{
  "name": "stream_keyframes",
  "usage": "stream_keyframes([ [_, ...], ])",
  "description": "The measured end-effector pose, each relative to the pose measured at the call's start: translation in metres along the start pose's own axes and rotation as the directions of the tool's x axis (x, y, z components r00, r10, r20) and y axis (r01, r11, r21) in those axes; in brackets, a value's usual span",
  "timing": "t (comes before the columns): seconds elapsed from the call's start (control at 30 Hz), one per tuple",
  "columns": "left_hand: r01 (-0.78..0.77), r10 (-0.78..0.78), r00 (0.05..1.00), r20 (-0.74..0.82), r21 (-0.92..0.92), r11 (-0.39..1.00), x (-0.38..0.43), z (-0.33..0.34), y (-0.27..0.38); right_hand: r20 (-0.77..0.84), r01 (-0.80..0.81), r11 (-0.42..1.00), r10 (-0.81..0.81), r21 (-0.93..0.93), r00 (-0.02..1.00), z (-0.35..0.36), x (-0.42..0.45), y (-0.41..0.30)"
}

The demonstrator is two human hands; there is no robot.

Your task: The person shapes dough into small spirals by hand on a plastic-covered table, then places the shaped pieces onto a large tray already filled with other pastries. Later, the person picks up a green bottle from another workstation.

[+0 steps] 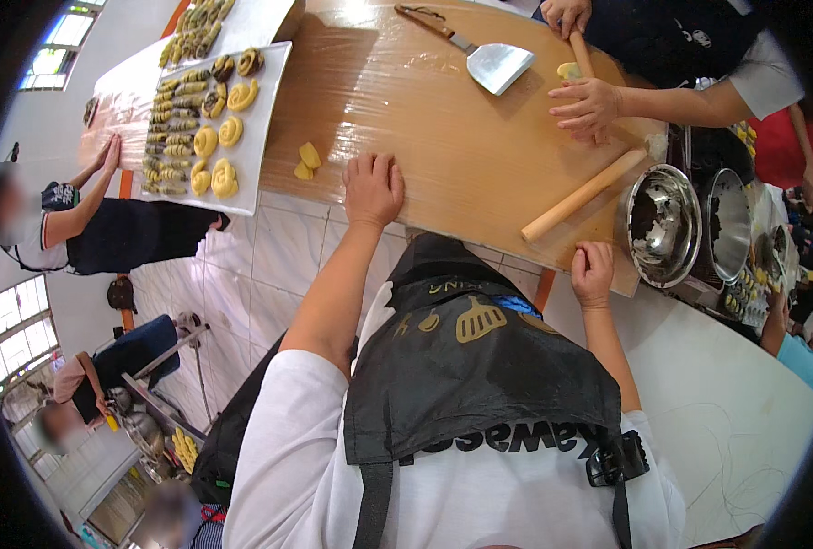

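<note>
My left hand [373,190] rests on the front edge of the wooden table [441,137], fingers curled, nothing seen in it. Just left of it lie small yellow dough pieces [307,161]. Loosely curled at the table's front right edge is my right hand [592,273]; whether its fingers are closed is unclear. A wooden rolling pin [583,195] lies slantwise above it, next to a steel mixing bowl [661,223] with dark residue. Farther back is a metal dough scraper [499,65] with a wooden handle.
Across the table, a person's hands [588,106] work a second rolling pin [581,53] over yellow dough [569,71]. A white tray [259,154] of yellow and dark-striped shaped dough stands at left. A second steel bowl [729,223] is at right. Another person [91,206] stands far left.
</note>
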State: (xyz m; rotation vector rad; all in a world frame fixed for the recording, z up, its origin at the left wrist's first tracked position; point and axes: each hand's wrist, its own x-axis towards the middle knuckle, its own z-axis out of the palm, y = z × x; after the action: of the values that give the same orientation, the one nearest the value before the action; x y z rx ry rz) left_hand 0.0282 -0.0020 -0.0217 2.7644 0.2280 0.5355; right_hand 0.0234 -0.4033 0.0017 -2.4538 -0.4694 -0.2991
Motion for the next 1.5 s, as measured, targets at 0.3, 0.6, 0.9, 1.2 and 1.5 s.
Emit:
stream_keyframes([
  [0.3, 0.008, -0.008, 0.999, 0.05, -0.013, 1.0, -0.007, 0.007, -0.008, -0.033, -0.017, 0.982, 0.011, -0.188, 0.999, 0.014, 0.004, -0.004],
  [0.6, -0.053, 0.054, 0.998, -0.044, 0.006, 0.999, 0.002, 0.007, -0.007, -0.036, 0.012, 0.928, -0.028, -0.372, 0.999, 0.022, 0.003, 0.005],
  [0.9, -0.002, 0.002, 1.0, 0.0, -0.006, 1.0, -0.002, 0.008, -0.008, -0.062, -0.023, 0.914, -0.002, -0.406, 0.998, 0.026, 0.003, -0.004],
  [1.2, -0.053, 0.052, 0.998, -0.019, -0.007, 0.999, 0.0, 0.003, -0.007, -0.088, -0.058, 0.906, 0.023, -0.42, 0.996, 0.031, 0.0, 0.0],
  [1.5, -0.086, 0.087, 0.993, -0.076, 0.011, 0.996, -0.001, 0.008, -0.011, -0.063, -0.025, 0.9, -0.003, -0.435, 0.998, 0.031, 0.0, 0.007],
])
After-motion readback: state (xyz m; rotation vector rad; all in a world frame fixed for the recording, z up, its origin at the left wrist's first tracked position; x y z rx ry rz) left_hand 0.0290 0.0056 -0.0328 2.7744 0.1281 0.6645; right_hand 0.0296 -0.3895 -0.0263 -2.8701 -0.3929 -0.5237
